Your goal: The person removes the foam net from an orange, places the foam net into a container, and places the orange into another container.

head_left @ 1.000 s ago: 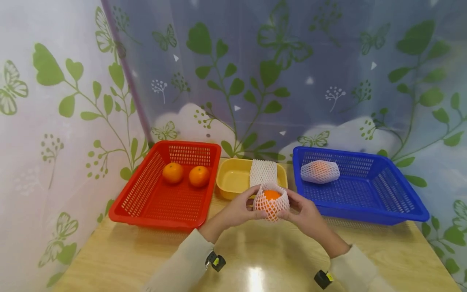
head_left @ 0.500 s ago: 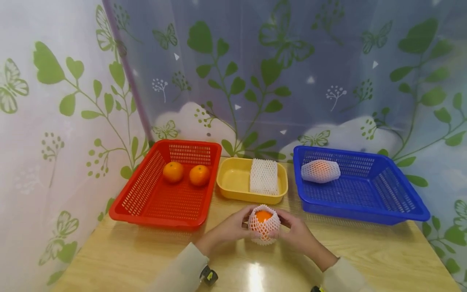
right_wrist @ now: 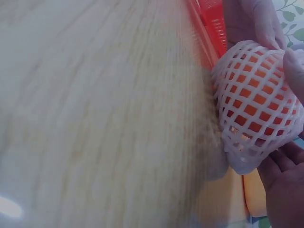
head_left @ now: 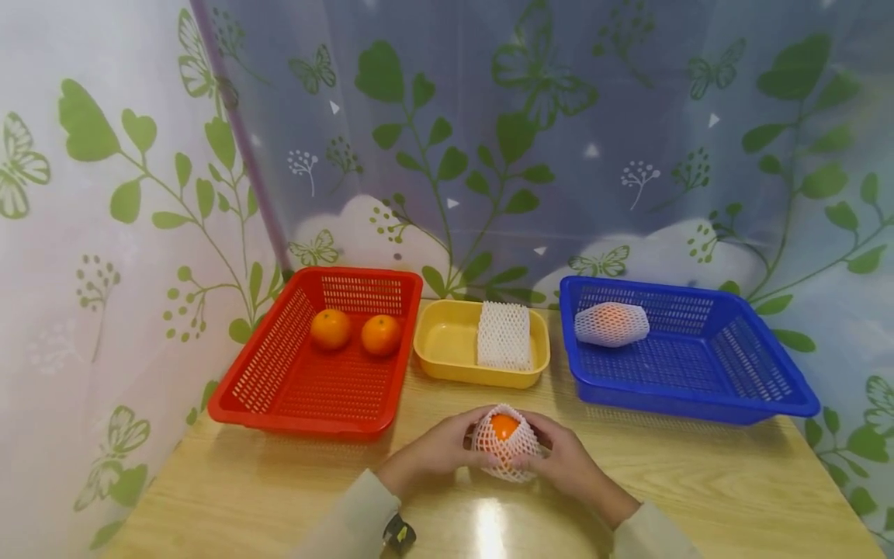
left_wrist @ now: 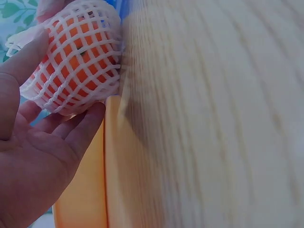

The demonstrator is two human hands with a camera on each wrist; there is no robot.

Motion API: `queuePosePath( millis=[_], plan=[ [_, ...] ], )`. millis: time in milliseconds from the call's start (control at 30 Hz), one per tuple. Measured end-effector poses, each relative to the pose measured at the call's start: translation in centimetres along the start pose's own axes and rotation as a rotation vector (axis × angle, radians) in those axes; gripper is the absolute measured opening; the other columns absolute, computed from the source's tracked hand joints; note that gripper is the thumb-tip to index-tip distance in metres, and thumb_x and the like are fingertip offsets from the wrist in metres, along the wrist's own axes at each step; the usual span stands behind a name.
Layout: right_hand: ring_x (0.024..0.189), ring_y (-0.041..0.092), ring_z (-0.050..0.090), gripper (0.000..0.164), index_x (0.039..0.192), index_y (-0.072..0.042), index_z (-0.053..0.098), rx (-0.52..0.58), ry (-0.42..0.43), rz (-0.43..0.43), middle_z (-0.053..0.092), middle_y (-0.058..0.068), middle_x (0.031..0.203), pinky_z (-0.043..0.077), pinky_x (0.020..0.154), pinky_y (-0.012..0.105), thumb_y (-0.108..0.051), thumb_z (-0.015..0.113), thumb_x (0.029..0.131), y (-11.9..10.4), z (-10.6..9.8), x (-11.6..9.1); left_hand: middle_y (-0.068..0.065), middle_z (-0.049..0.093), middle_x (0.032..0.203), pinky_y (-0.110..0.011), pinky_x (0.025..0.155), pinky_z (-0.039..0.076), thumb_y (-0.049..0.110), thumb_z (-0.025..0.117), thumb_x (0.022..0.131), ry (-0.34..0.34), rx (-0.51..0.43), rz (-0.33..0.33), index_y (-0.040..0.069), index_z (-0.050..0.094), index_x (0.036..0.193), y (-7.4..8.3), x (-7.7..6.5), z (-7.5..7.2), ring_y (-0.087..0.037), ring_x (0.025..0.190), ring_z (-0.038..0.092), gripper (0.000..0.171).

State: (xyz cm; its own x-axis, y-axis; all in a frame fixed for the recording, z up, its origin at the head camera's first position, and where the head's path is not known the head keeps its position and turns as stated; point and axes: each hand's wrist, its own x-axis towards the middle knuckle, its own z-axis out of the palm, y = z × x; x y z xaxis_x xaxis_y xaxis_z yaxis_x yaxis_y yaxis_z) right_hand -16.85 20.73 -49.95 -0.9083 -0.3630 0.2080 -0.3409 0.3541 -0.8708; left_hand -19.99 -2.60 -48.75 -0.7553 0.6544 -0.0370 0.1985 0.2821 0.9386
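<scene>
– How do the left hand and right hand sit?
– Angled inward from either side, pinching the round orange fruit in white foam netting between them, over or on the pale wooden desk; I can't tell which

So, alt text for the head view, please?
Left hand and right hand hold an orange in white foam netting. Behind, left to right: red basket with two oranges, yellow tray with flat netting, blue basket with netted fruit.

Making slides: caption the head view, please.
Left grip and right grip hold an orange in white foam netting, before a yellow tray, red basket and blue basket.
</scene>
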Motion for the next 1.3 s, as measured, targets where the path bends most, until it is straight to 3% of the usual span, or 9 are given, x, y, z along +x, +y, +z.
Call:
queuePosePath(
  millis=[233, 567, 800, 967, 1133, 1300],
  plan=[
    [0.118, 0.030, 0.056, 0.058, 0.141, 0.002, 0.045, 0.063, -0.001, 0.068, 0.058, 0.019, 0.131, 0.047, 0.098, 0.029, -0.018, 0.069, 0.091, -0.3, 0.1, 0.2, 0.000, 0.057, 0.132, -0.024, 0.096, 0.046, 0.018, 0.077, 0.084, 0.003, 0.002, -0.005, 0.016, 0.043, 0.146, 0.2, 0.0, -0.1, -0.014, 0.119, 0.054, 0.070],
    [0.105, 0.012, 0.062, 0.041, 0.128, -0.004, 0.062, 0.160, 0.121, 0.153, 0.063, 0.014, 0.126, 0.052, 0.084, 0.022, -0.018, 0.069, 0.091, -0.8, 1.1, 0.3, -0.003, 0.057, 0.133, -0.023, 0.094, 0.047, 0.015, 0.074, 0.087, -0.003, -0.022, 0.022, 0.015, 0.044, 0.146, 0.3, -0.1, 0.0, -0.012, 0.115, 0.055, 0.066],
    [0.103, 0.008, 0.063, 0.034, 0.119, -0.005, 0.069, 0.155, 0.216, 0.100, 0.067, 0.010, 0.121, 0.054, 0.082, 0.023, -0.019, 0.072, 0.088, -0.8, 1.3, 0.6, -0.007, 0.053, 0.140, -0.026, 0.097, 0.046, 0.018, 0.072, 0.089, 0.040, -0.018, 0.033, 0.007, 0.041, 0.147, 0.3, 0.1, 0.0, -0.021, 0.124, 0.052, 0.067],
    [0.093, 0.008, 0.066, 0.028, 0.111, -0.001, 0.072, 0.193, 0.285, 0.106, 0.071, 0.013, 0.111, 0.055, 0.076, 0.022, -0.015, 0.073, 0.087, -1.5, 1.5, 0.7, -0.011, 0.050, 0.143, -0.030, 0.098, 0.048, 0.020, 0.071, 0.090, 0.077, 0.011, 0.029, 0.004, 0.040, 0.147, 0.5, 0.1, 0.2, -0.027, 0.126, 0.051, 0.067],
    [0.083, 0.006, 0.065, 0.019, 0.099, 0.000, 0.074, 0.192, 0.390, 0.145, 0.073, 0.011, 0.101, 0.054, 0.069, 0.020, -0.013, 0.075, 0.086, -2.1, 1.8, 1.0, -0.006, 0.051, 0.142, -0.032, 0.099, 0.047, 0.024, 0.070, 0.090, 0.101, 0.011, 0.013, 0.014, 0.047, 0.143, 0.6, 0.1, 0.3, -0.024, 0.126, 0.052, 0.059],
    [0.081, 0.005, 0.063, 0.017, 0.100, 0.002, 0.072, 0.189, 0.398, 0.177, 0.072, 0.013, 0.101, 0.054, 0.067, 0.020, -0.008, 0.073, 0.086, -1.9, 1.9, 1.1, -0.003, 0.052, 0.142, -0.031, 0.099, 0.047, 0.026, 0.070, 0.091, 0.117, -0.006, 0.007, 0.018, 0.050, 0.142, 0.6, 0.0, 0.4, -0.021, 0.125, 0.052, 0.056]
  ],
)
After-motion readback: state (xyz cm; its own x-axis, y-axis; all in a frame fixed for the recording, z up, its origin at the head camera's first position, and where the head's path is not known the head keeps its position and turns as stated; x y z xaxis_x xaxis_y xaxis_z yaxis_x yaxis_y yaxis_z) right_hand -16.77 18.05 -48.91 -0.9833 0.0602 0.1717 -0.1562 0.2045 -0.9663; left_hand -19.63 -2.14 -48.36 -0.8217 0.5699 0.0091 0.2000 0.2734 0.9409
